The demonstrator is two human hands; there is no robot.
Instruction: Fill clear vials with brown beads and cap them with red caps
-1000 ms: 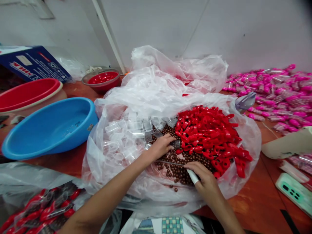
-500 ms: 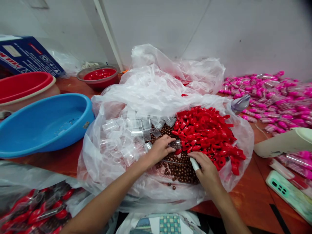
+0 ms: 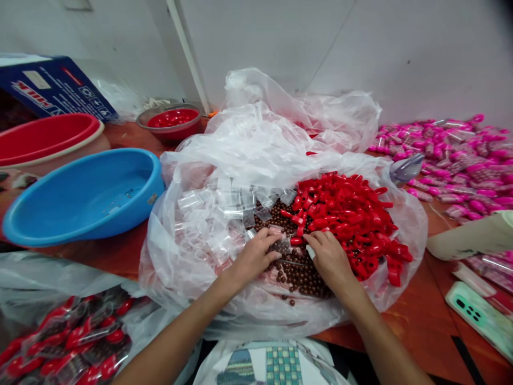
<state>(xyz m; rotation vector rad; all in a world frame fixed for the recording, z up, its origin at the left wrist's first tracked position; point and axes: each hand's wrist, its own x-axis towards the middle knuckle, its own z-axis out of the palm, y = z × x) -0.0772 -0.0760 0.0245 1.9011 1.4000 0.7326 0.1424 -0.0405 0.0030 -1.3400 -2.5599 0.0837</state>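
Two hands over the brown beads

Left hand pinches a clear tube lying sideways, mouth toward the right hand, whose grip I cannot tell.

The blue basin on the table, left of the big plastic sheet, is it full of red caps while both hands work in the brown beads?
Not quite. The head view shows the blue basin holding no red caps; these lie heaped on the plastic sheet, right of the brown beads. The left hand and right hand do work in the beads.
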